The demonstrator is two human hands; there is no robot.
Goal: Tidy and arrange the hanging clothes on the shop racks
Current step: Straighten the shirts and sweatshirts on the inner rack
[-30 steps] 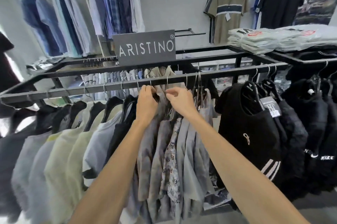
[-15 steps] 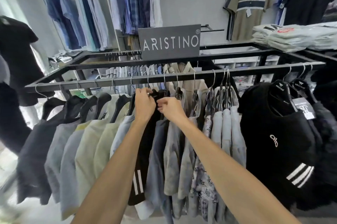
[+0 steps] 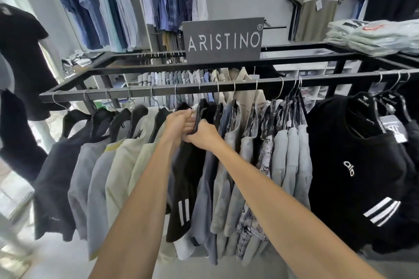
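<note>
- A person's left hand (image 3: 179,121) and right hand (image 3: 203,137) meet just below the black rail (image 3: 317,80), knuckles touching.
- Both hands have fingers curled round a black hanger (image 3: 199,113) that hooks over the rail and carries a black top (image 3: 186,176) with white stripes near its hem.
- The black top hangs straight down from the rail, near its middle, with both forearms reaching up to it.
- Left of the top along the rail hang pale shirts (image 3: 118,165) on black hangers, spaced apart.
- Right of the top along the rail, grey and patterned shirts (image 3: 285,160) are bunched close together; past them hangs a black T-shirt (image 3: 353,165) with a small white logo.
- Above and behind the rail stands a dark sign (image 3: 223,40) reading ARISTINO.
- Folded clothes (image 3: 374,37) are stacked on the frame behind the rail's right end.
</note>
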